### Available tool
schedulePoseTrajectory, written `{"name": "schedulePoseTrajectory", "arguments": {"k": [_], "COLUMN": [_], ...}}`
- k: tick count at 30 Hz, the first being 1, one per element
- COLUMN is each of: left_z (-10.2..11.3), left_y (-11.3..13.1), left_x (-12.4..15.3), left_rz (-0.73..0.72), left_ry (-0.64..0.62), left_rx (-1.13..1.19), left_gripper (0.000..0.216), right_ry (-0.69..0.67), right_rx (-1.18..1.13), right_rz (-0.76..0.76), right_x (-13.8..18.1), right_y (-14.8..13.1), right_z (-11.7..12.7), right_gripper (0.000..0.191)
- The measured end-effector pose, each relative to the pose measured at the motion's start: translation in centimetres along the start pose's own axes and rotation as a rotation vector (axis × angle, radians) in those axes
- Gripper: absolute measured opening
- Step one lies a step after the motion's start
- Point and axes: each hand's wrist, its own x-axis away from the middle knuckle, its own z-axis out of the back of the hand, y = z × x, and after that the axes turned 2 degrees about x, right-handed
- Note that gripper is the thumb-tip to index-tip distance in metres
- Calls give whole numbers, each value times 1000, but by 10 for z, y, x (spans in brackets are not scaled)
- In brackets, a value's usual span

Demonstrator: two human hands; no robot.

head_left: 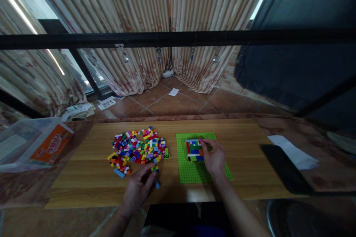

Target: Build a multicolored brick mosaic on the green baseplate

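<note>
Striped curtains (144, 14) hang behind a tiled floor, and one black bar (178, 39) crosses the view above a wooden counter (244, 181). On the counter lie one loose pile of bricks (137, 147) in many colours, too many to count, and one green baseplate (194, 174) just to its three o'clock. The baseplate carries one small block build (194, 150). At the counter's nine o'clock, a clear tub holds an orange box (51, 143) whose print is too blurred to read.

The right hand (214, 159) rests on the baseplate, its fingers pinched on a pink brick (200, 141) at the build's one o'clock corner. The left hand (137, 189) sits at the pile's six o'clock edge with its fingers curled. Whether it grips anything cannot be told, and a blue brick (157, 184) lies just beside it.
</note>
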Motion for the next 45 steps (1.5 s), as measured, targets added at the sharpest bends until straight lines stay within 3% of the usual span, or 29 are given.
{"name": "schedulePoseTrajectory", "arguments": {"k": [8, 18, 45], "left_z": [-1, 1, -2], "left_y": [2, 2, -2], "left_x": [0, -1, 1], "left_rz": [-3, -29, -39], "left_ry": [2, -13, -11], "left_rx": [18, -5, 20], "left_gripper": [25, 25, 25], "right_ry": [-4, -72, -315], "right_rx": [44, -135, -180], "right_rz": [104, -50, -119], "right_x": [8, -10, -22], "right_y": [0, 13, 18], "right_z": [3, 2, -7], "right_gripper": [30, 33, 30]}}
